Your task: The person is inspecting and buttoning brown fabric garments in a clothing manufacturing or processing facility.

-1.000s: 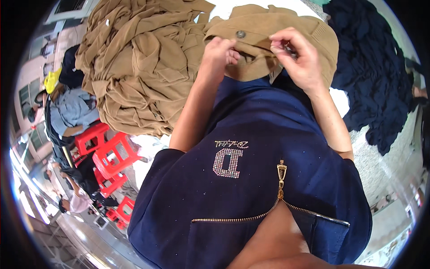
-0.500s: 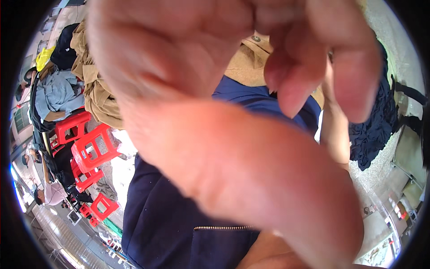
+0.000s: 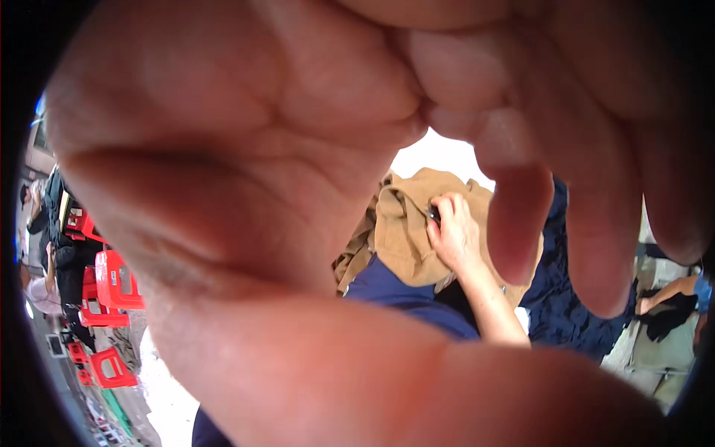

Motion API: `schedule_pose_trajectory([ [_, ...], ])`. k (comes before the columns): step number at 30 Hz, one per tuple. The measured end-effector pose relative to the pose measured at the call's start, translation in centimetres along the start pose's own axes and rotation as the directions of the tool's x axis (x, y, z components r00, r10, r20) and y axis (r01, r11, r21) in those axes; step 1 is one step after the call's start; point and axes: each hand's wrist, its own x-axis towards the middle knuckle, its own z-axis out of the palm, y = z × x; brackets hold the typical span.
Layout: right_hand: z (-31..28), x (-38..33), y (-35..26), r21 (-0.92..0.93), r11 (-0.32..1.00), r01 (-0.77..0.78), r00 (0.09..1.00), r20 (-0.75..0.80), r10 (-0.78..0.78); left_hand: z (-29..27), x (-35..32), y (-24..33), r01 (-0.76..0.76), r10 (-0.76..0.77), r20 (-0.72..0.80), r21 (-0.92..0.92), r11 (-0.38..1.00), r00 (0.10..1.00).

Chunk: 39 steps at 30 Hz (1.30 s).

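Observation:
A very large, close hand [image 3: 246, 149] fills most of the view, palm toward the camera. Its thumb lies along the lower edge and its bent fingers hang apart on the right, with nothing visible in them. I cannot tell whether it is my left hand or another person's. Through the gap beneath its fingers, my right hand [image 3: 458, 235] shows, closed, on a tan-brown garment [image 3: 406, 249]. Between its thumb and fingers is a small dark thing [image 3: 434, 214], too small to name. Dark blue cloth [image 3: 391, 290] lies just below the garment.
Red plastic stools [image 3: 115, 281] stand at the left, with people [image 3: 41, 287] beyond them. A crumpled navy cloth heap [image 3: 577, 324] lies to the right. Farther right, another person's arm [image 3: 666, 292] reaches over black cloth [image 3: 668, 320].
The large hand now covers more of the picture. The whole view has shifted, bringing my right hand and more of the brown garment into sight; the clothes pile at upper left is now covered.

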Motion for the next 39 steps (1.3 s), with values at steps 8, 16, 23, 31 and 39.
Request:
schedule_pose_trajectory([
  [8,0.0,0.3,1.2,0.049,0.997,0.054,0.983,-0.179,-0.044,4.4,0.1,-0.4,-0.024,0.019,-0.067,-0.073,0.997,0.998],
  [16,-11.1,2.2,3.9,0.663,0.743,0.089,0.703,-0.571,0.425,-0.9,0.3,-7.3,0.144,-0.164,-0.194,-0.110,0.983,0.967],
  [23,-25.4,-2.9,12.5,0.592,0.756,0.277,0.534,-0.749,0.391,3.7,-22.6,-22.0,0.811,-0.965,-0.041,0.552,0.195,0.260],
  [31,-34.6,-9.8,9.3,0.549,0.755,0.358,0.590,-0.760,0.273,7.9,-23.0,-29.3,0.921,-0.971,-0.084,-0.308,0.239,0.223],
  [39,-37.7,-6.0,4.3,0.622,0.731,0.282,0.601,-0.708,0.371,10.0,-17.7,-33.6,0.867,-0.928,0.366,-0.439,-0.233,-0.064],
])
